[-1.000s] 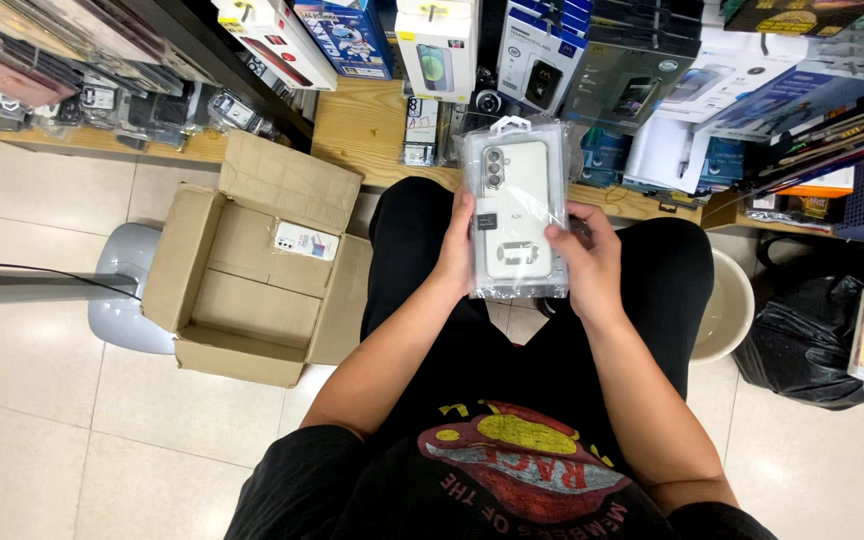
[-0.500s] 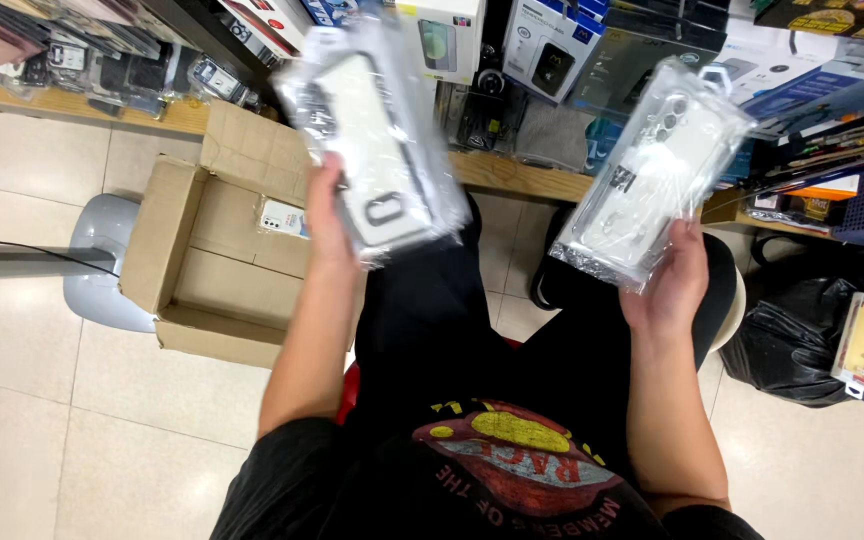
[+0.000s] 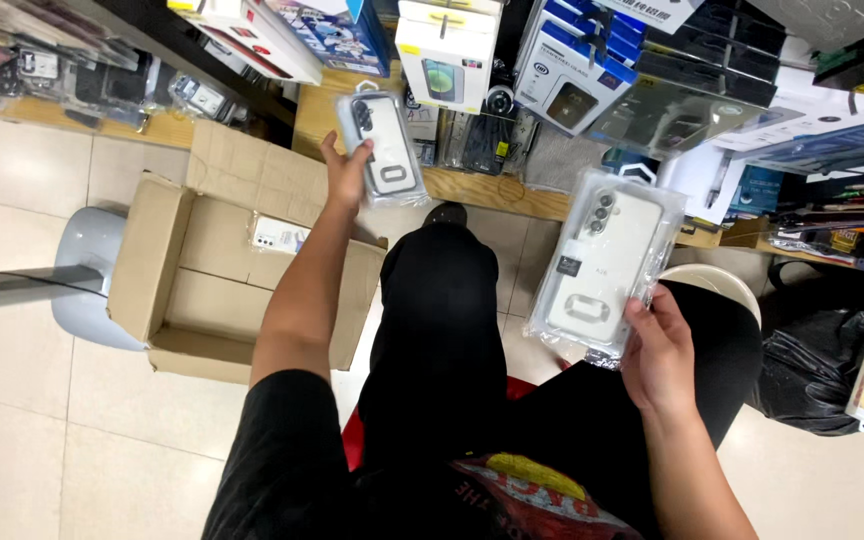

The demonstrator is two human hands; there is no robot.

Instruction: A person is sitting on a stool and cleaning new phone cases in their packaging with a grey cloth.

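A tiled floor [image 3: 12, 430] fills the left of the frame, and on it, at centre left, stands an open cardboard box [image 3: 202, 280] with its flaps spread; a small white packet [image 3: 277, 236] lies inside near its upper right corner. A grey stool [image 3: 87, 270] sits just beside the box, on its left. Along the top of the frame runs a wooden shelf [image 3: 492, 190] crowded with boxed phone accessories. At lower right a black bag [image 3: 812, 370] rests on the floor.

The person sits at lower centre in black clothes. The right hand [image 3: 660, 352], at centre right, holds a clear-bagged phone case [image 3: 602, 265] by its lower right edge, fingers curled round the plastic; the packet tilts up toward the shelf. The left hand [image 3: 345, 172], stretched to the upper centre, grips a smaller bagged phone case [image 3: 380, 148] by its left edge, fingers closed on it, just in front of the shelf and above the box's far flap.
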